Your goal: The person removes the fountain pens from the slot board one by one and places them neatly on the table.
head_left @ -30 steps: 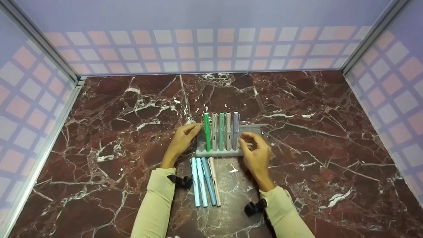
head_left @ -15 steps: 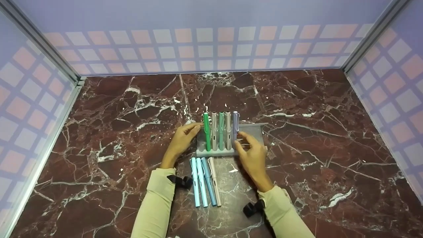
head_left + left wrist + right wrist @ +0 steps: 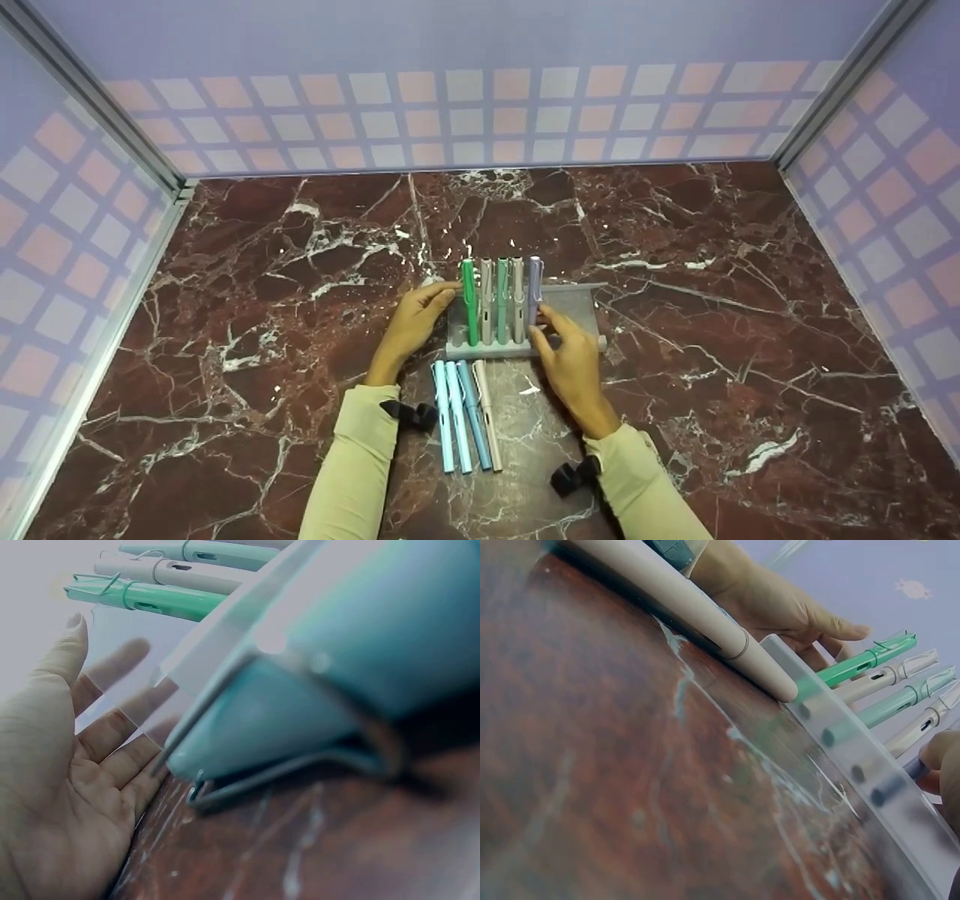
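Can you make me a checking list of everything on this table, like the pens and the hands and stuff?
Surface: dark red marble table.
Job's things: grey pen rack holding five upright pens; lilac pen at the rack's right end.
Clutter: four loose pens lying side by side in front of the rack.
Hands: left hand touches the rack's left end; right hand pinches the lilac pen.
Cables: nothing seen.
Surroundings: checked walls.

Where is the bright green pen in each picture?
Head: bright green pen, leftmost in the grey stand, beside the left hand.
Left wrist: top left, nearest the fingers.
Right wrist: upper right, farthest in the row.
Shared landmark: the row of standing pens.
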`<move>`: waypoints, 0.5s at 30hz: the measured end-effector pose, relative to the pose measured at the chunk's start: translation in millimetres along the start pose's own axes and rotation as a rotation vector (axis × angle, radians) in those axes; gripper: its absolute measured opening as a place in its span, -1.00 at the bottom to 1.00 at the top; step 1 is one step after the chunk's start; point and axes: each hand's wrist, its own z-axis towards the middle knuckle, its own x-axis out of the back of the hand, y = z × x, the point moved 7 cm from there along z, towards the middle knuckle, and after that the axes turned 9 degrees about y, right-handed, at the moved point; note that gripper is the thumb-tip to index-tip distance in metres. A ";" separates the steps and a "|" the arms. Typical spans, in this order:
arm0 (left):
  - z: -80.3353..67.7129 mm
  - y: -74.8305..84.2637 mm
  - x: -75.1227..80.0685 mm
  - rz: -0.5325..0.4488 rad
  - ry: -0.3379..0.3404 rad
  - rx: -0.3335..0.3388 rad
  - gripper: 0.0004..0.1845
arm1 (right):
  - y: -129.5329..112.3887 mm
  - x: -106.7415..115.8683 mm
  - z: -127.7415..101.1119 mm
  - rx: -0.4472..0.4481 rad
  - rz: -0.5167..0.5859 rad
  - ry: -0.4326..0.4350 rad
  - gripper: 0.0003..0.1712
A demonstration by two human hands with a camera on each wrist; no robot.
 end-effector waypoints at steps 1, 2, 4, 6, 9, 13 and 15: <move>-0.3 1.9 -0.3 0.001 0.004 -0.004 -0.72 | 0.3 -0.4 0.0 -0.010 -0.006 -0.008 -0.61; -1.6 7.4 -0.4 0.006 0.002 -0.012 -0.72 | 0.3 -0.6 0.1 -0.019 -0.009 -0.016 -0.61; -3.9 18.1 -0.5 0.011 -0.004 -0.024 -0.71 | 0.0 -0.8 -0.1 -0.027 -0.020 -0.024 -0.61; -6.6 29.3 -0.1 0.020 -0.008 -0.038 -0.71 | -0.6 -0.9 -0.4 -0.026 -0.033 -0.029 -0.61; -9.0 39.2 0.6 0.025 -0.009 -0.049 -0.71 | -0.7 -0.8 -0.7 -0.026 -0.051 -0.031 -0.61; -9.3 41.5 1.3 0.018 -0.001 -0.054 -0.71 | -0.3 -0.3 -0.3 -0.033 -0.034 -0.019 -0.62; -9.1 41.6 1.5 0.012 0.001 -0.058 -0.71 | -0.2 0.0 -0.1 -0.036 -0.013 -0.012 -0.63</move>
